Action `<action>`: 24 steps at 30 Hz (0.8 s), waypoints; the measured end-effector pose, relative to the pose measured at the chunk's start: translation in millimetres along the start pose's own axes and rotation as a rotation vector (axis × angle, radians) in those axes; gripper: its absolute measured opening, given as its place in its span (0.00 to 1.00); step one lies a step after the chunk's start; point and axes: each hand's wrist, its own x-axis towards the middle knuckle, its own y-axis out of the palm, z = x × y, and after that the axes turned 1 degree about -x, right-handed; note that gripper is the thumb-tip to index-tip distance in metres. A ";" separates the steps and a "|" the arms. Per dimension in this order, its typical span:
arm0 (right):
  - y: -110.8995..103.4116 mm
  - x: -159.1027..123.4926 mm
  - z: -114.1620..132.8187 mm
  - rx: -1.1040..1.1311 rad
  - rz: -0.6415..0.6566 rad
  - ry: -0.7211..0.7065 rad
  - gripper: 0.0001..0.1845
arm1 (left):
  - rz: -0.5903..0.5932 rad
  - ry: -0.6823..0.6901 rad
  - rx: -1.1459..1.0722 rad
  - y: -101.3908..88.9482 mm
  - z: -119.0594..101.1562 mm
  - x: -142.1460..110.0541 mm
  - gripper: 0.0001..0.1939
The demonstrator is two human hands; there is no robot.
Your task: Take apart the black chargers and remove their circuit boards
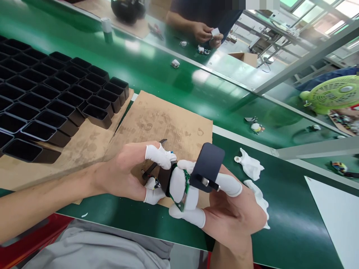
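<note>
My left hand (125,170), with white cots on its fingers, grips a black plastic housing (164,180) by its sides. In my right hand (234,209), also in white finger cots, is a green circuit board (181,204) with white padding (177,185) on its faces. The board's left edge meets the housing's opening; how deep it reaches inside is hidden. A black end plate with metal prongs (209,160) stands at the board's right side, against my right fingers. Behind my left fingers lie a dark strip-like part (151,168) and small coloured pieces, partly hidden.
Rows of black open boxes (58,87) stand at left on cardboard (165,112). Crumpled white pieces (251,166) lie right of my hands, near a white sheet (333,220). Across the green conveyor (151,67), another person's hands (206,33) hold a small white piece. A green fan (333,93) stands at right.
</note>
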 end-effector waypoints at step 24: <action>4.6 -4.6 -9.7 0.106 -0.041 -0.027 0.44 | -0.018 0.064 0.021 1.5 1.4 3.6 0.25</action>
